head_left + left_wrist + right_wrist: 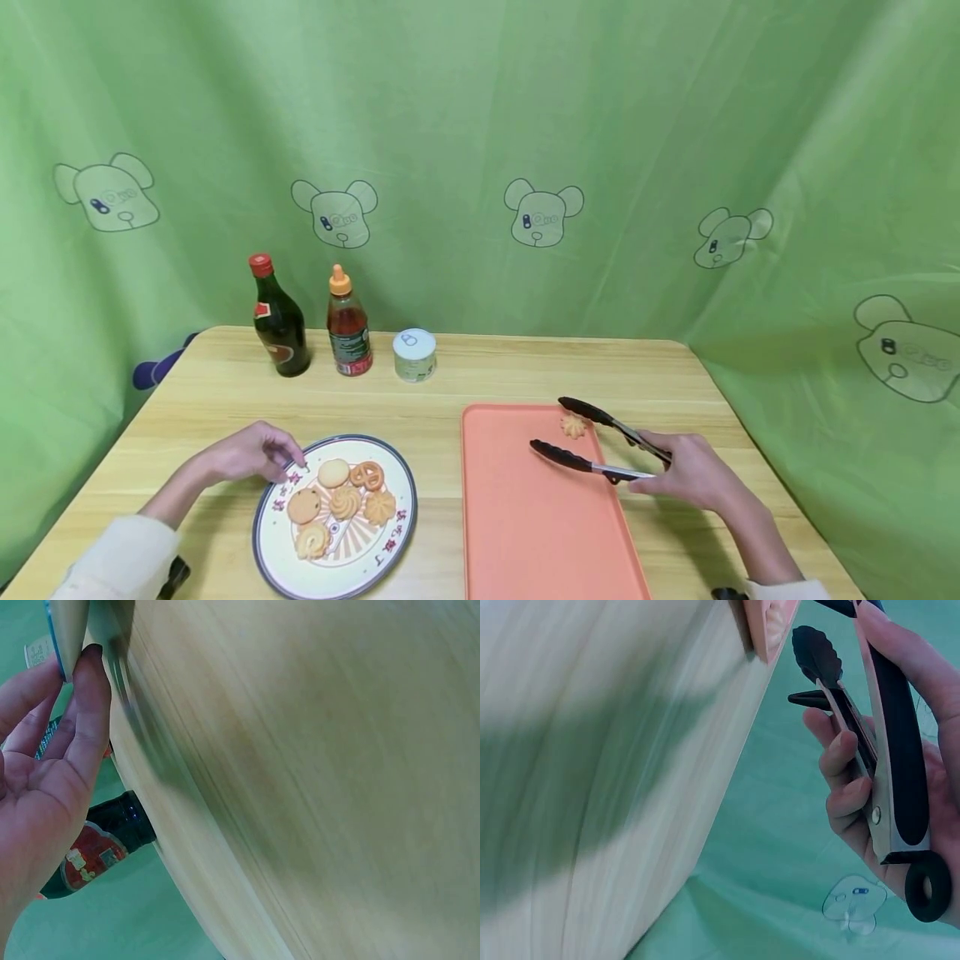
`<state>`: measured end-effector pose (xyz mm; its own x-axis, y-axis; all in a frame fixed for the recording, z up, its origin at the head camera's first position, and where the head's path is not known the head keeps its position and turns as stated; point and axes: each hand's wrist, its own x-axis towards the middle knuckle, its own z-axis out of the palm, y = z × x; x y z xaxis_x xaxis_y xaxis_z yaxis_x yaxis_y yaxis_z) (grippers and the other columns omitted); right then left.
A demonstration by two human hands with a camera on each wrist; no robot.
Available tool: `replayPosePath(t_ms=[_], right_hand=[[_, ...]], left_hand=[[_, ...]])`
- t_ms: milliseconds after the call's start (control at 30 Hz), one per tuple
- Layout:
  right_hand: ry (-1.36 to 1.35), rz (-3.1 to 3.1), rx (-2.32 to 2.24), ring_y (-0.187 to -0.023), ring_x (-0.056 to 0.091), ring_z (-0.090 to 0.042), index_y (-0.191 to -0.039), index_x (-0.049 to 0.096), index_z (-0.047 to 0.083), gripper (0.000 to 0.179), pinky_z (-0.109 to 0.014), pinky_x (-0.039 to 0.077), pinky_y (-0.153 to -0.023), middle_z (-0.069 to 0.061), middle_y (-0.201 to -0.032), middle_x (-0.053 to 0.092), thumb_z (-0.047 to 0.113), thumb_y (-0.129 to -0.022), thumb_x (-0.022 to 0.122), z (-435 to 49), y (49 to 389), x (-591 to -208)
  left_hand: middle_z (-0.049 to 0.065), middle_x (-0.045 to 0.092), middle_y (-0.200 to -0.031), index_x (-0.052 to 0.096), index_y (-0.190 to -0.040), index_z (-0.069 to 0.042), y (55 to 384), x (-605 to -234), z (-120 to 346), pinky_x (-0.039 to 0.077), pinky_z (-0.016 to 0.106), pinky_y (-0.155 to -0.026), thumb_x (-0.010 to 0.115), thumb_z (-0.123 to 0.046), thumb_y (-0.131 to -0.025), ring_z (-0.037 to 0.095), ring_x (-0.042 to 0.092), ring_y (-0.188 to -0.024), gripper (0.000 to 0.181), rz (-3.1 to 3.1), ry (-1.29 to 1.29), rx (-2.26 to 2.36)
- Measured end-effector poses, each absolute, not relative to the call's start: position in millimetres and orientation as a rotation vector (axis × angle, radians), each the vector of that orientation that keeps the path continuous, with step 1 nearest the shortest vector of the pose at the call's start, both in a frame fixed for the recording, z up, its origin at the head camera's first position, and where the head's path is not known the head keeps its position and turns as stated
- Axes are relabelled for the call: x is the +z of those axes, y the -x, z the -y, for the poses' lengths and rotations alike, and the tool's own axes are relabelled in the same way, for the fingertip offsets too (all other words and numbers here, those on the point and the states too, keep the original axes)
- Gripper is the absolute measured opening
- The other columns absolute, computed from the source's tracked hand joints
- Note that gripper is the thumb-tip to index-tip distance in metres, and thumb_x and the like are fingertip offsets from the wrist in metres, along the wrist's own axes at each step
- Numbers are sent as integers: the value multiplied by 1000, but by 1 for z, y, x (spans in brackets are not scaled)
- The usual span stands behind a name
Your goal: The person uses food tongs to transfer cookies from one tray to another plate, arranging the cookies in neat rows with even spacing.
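Observation:
My left hand (251,454) pinches the upper left rim of a round white plate (296,567) with a blue edge. Assorted cookies (345,503) lie in the plate's middle, one of them pretzel-shaped. In the left wrist view the plate's edge (69,634) sits between thumb and fingers. On the other side, my right hand (693,471) grips metal tongs (562,456) with black tips. The tong arms are spread apart over a pink tray (540,525), on either side of a flower-shaped cookie (573,427) near its far right corner. The right wrist view shows the fingers wrapped around the tong handles (896,742).
Along the back of the wooden table (510,367) stand a dark bottle with a red cap (281,329), a sauce bottle with an orange tip (349,329) and a small can (415,357). Green curtains (450,125) hang behind and to the right.

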<state>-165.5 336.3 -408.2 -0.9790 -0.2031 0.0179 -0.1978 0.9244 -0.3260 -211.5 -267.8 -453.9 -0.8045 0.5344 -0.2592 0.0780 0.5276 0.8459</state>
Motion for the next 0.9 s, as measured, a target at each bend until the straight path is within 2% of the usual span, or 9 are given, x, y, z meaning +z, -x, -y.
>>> replayPosePath(t_ms=[100, 367, 467, 600, 733, 900], right_hand=[[307, -3067, -489, -76, 54, -22, -126, 57, -2, 88, -34, 45, -65, -35, -112, 61, 48, -59, 84, -343, 163, -407], [281, -3035, -462, -74, 53, -23, -126, 57, -4, 86, -32, 42, -61, -39, -111, 59, 48, -62, 82, -349, 163, -405], [292, -3053, -458, -79, 60, -28, -124, 58, -4, 84, -38, 48, -65, -39, -110, 60, 47, -62, 82, -349, 163, -405], [292, -3062, -434, -88, 63, -33, -122, 60, -4, 81, -42, 51, -68, -38, -108, 61, 46, -62, 83, -350, 165, -405], [268, -3048, -426, -81, 58, -27, -122, 60, -2, 79, -36, 46, -64, -36, -109, 62, 44, -63, 83, -351, 167, -405], [274, -3065, -419, -85, 61, -32, -121, 62, 0, 75, -41, 50, -67, -36, -111, 61, 43, -63, 82, -352, 168, -406]], left_hand=[[11, 68, -90, 67, -99, 3, 213, -454, 269, 53, 25, -65, 71, 0, -70, 16, 60, -76, 30, -2280, -497, 1210], [13, 68, -90, 67, -99, 3, 213, -455, 269, 53, 26, -66, 71, 1, -70, 16, 60, -76, 29, -2263, -502, 1231], [13, 68, -90, 67, -99, 3, 212, -455, 268, 53, 26, -66, 71, 0, -70, 16, 60, -76, 29, -2272, -489, 1225], [13, 67, -90, 67, -99, 3, 212, -456, 268, 52, 25, -65, 71, 0, -70, 17, 60, -76, 30, -2276, -482, 1224], [14, 68, -90, 67, -100, 3, 212, -457, 268, 52, 25, -65, 71, 0, -70, 17, 60, -76, 30, -2268, -478, 1231], [12, 67, -91, 67, -100, 2, 213, -456, 268, 52, 26, -66, 71, 0, -70, 17, 60, -78, 30, -2274, -475, 1217]])
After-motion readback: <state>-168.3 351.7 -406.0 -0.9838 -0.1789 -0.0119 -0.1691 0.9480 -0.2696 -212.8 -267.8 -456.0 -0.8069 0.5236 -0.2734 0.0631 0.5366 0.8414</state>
